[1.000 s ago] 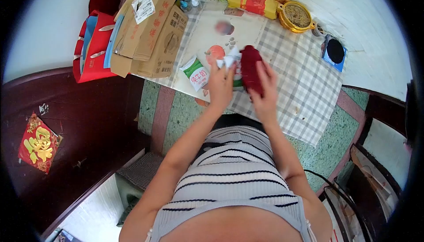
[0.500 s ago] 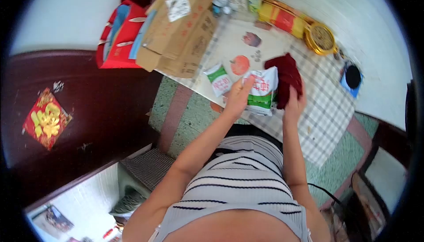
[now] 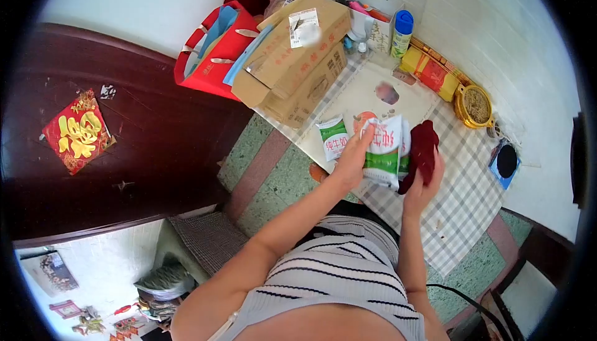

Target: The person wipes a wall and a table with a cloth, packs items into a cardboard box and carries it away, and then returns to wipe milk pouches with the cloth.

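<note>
My left hand [image 3: 352,161] is closed on a white-and-green milk pouch [image 3: 383,154], thumb on its front face. Behind that pouch, the edge of another similar one shows. A dark red cloth [image 3: 421,157] is bunched in my right hand [image 3: 427,182], pressed close against the pouches' right side. Its fingers are partly hidden by the cloth. Just left of my left hand, a separate milk pouch [image 3: 334,138] lies on the table near its edge.
On the checked tablecloth [image 3: 463,185] stand a cardboard box [image 3: 298,61], a blue-capped spray can [image 3: 401,33], a yellow package [image 3: 429,70] and a gold-rimmed container [image 3: 476,106]. A red gift bag [image 3: 214,49] leans left of the box. A round black object [image 3: 507,162] sits by the wall.
The view has shifted, so the table appears lower and further right. The red cloth is now more bunched, and a second pouch edge shows behind the front one.
</note>
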`<act>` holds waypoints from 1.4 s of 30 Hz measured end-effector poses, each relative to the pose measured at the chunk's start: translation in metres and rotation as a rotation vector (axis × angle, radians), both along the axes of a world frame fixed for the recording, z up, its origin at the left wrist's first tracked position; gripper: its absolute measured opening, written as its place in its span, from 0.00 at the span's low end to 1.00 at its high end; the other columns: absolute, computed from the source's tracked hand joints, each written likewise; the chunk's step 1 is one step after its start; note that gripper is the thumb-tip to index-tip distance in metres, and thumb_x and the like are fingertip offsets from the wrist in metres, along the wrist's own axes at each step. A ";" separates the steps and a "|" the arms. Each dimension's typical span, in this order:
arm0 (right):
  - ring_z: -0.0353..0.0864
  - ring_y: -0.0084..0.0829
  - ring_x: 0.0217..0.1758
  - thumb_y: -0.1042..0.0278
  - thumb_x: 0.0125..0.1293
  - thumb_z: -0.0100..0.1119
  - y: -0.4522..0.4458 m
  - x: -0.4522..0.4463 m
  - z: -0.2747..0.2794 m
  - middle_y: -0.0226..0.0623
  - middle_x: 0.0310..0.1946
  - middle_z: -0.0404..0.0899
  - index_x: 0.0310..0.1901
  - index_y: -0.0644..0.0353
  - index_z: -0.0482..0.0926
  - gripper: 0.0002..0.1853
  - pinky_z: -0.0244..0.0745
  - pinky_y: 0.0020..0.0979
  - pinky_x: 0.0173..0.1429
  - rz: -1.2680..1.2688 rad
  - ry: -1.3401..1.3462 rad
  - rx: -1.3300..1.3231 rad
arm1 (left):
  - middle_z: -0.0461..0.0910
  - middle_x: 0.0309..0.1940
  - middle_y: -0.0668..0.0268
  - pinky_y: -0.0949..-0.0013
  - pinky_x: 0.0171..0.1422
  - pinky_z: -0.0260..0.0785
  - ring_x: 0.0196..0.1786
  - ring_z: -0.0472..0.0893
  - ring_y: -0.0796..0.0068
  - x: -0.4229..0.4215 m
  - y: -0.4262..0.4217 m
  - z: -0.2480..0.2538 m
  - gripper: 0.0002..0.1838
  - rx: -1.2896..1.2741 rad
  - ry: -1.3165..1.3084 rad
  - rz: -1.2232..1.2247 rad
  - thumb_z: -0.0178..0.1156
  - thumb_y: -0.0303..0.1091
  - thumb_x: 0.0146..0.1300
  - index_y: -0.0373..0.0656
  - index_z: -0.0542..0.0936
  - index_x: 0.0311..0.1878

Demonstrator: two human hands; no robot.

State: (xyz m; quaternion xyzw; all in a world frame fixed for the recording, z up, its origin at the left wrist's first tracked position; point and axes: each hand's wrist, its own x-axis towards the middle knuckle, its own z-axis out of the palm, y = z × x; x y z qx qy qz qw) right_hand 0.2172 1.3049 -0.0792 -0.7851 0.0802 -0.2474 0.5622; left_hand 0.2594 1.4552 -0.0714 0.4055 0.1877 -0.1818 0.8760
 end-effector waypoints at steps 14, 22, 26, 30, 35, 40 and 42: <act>0.76 0.31 0.50 0.68 0.67 0.53 0.015 0.008 -0.039 0.38 0.49 0.76 0.54 0.65 0.73 0.16 0.70 0.30 0.55 0.093 0.155 0.355 | 0.80 0.42 0.66 0.71 0.45 0.74 0.41 0.79 0.78 0.009 0.019 -0.005 0.24 0.100 0.175 0.143 0.47 0.51 0.71 0.37 0.75 0.51; 0.75 0.26 0.50 0.68 0.63 0.60 0.101 0.038 0.002 0.35 0.49 0.77 0.57 0.67 0.70 0.22 0.69 0.29 0.57 0.119 0.240 0.885 | 0.77 0.31 0.63 0.70 0.43 0.66 0.36 0.74 0.72 0.070 0.050 -0.011 0.23 0.609 -0.272 0.155 0.44 0.48 0.73 0.35 0.75 0.40; 0.76 0.27 0.50 0.73 0.57 0.66 0.134 0.055 0.021 0.37 0.49 0.76 0.56 0.68 0.71 0.25 0.70 0.29 0.55 0.056 0.331 0.762 | 0.75 0.23 0.55 0.63 0.36 0.64 0.27 0.74 0.64 0.098 0.084 -0.012 0.22 0.804 -0.401 0.231 0.45 0.46 0.72 0.33 0.73 0.35; 0.78 0.26 0.42 0.75 0.55 0.66 0.162 0.066 0.043 0.36 0.42 0.79 0.52 0.66 0.74 0.22 0.72 0.28 0.51 -0.022 0.190 0.595 | 0.76 0.24 0.49 0.58 0.34 0.65 0.29 0.76 0.53 0.133 0.118 0.003 0.21 0.870 -0.427 0.354 0.46 0.44 0.71 0.33 0.74 0.35; 0.72 0.36 0.53 0.78 0.48 0.65 0.210 0.087 0.065 0.41 0.50 0.72 0.54 0.64 0.74 0.27 0.65 0.34 0.60 -0.022 0.018 -0.057 | 0.75 0.26 0.48 0.56 0.33 0.65 0.32 0.77 0.46 0.129 0.144 0.015 0.17 0.927 -0.545 -0.040 0.49 0.42 0.69 0.35 0.73 0.34; 0.71 0.40 0.56 0.77 0.48 0.64 0.225 0.104 0.060 0.44 0.51 0.71 0.56 0.63 0.74 0.28 0.62 0.35 0.63 -0.103 -0.120 -0.143 | 0.76 0.27 0.48 0.56 0.35 0.66 0.33 0.77 0.47 0.142 0.184 0.048 0.14 0.880 -0.650 -0.185 0.52 0.40 0.67 0.36 0.76 0.36; 0.72 0.36 0.55 0.75 0.51 0.64 0.223 0.108 0.047 0.42 0.50 0.72 0.54 0.67 0.73 0.26 0.63 0.33 0.61 -0.091 -0.134 -0.072 | 0.76 0.27 0.48 0.59 0.35 0.67 0.31 0.78 0.52 0.149 0.205 0.067 0.15 0.920 -0.649 -0.188 0.52 0.40 0.68 0.36 0.77 0.38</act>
